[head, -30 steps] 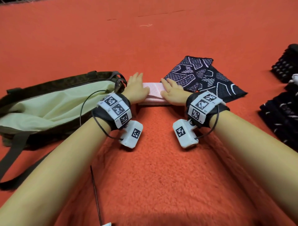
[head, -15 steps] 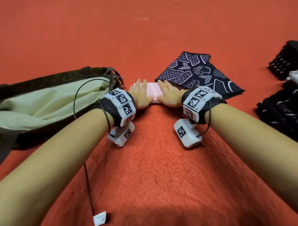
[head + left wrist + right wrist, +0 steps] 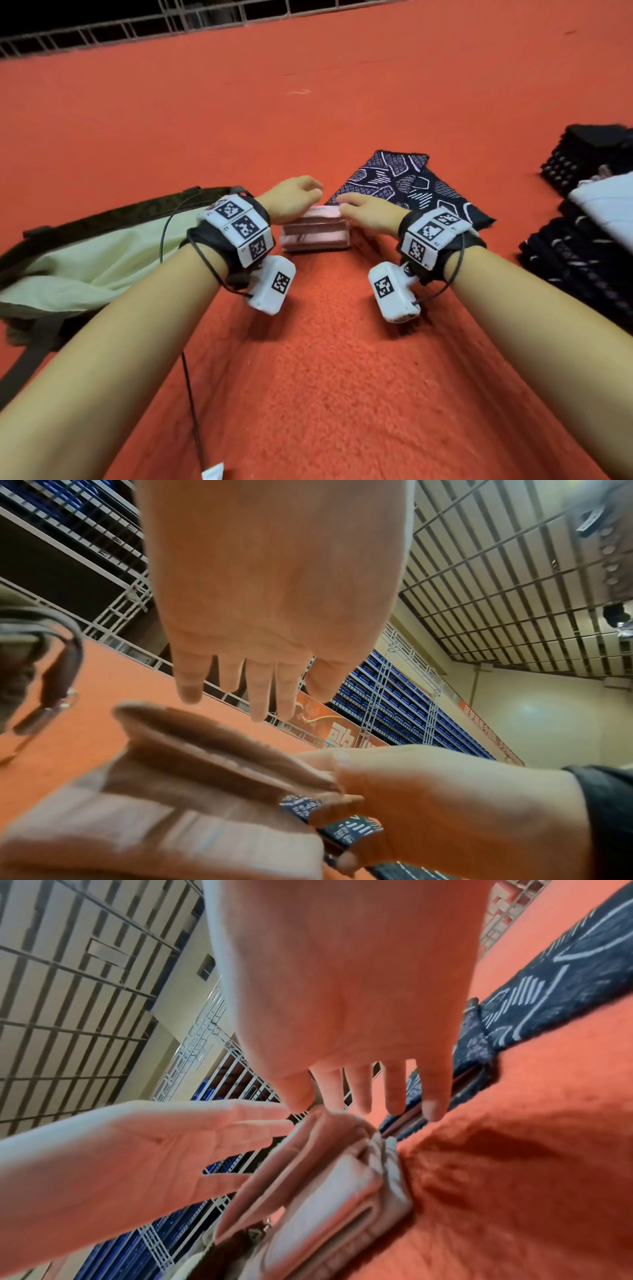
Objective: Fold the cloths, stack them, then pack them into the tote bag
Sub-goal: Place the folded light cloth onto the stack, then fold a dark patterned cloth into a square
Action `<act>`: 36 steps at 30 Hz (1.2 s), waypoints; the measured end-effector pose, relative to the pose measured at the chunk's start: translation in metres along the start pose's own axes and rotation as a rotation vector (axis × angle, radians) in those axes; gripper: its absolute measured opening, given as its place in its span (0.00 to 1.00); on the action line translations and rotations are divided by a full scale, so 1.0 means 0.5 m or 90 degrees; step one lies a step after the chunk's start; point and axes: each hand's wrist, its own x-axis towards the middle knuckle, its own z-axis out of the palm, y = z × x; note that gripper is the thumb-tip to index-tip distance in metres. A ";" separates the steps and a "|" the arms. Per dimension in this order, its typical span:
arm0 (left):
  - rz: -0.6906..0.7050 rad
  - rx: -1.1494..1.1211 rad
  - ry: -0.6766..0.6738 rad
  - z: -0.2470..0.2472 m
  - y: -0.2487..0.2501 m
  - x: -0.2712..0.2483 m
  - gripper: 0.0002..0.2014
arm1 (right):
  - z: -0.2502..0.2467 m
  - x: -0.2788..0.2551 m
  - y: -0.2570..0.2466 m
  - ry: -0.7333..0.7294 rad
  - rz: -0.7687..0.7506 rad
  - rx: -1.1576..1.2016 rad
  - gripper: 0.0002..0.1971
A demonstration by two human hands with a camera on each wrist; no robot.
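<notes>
The folded pink cloth point(image 3: 315, 229) is flanked by the left hand point(image 3: 294, 198) and right hand point(image 3: 371, 214), fingers straight and gripping nothing, seemingly to square it beside the tote bag point(image 3: 85, 260).

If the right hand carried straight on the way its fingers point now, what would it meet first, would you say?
Probably the dark patterned cloth: the right hand sits at the pink folded cloth's right end, fingers aimed forward past it. Depth is unclear, so it might brush the pink cloth first.
</notes>
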 end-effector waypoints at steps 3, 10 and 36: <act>0.016 -0.020 0.024 0.011 0.021 0.022 0.16 | -0.024 -0.003 0.029 0.056 -0.006 0.060 0.18; -0.016 0.061 0.017 0.042 0.061 0.077 0.14 | -0.081 -0.003 0.099 0.201 0.078 0.054 0.11; -0.154 -0.178 0.140 0.164 0.123 0.144 0.28 | -0.163 0.040 0.085 0.266 0.097 0.515 0.08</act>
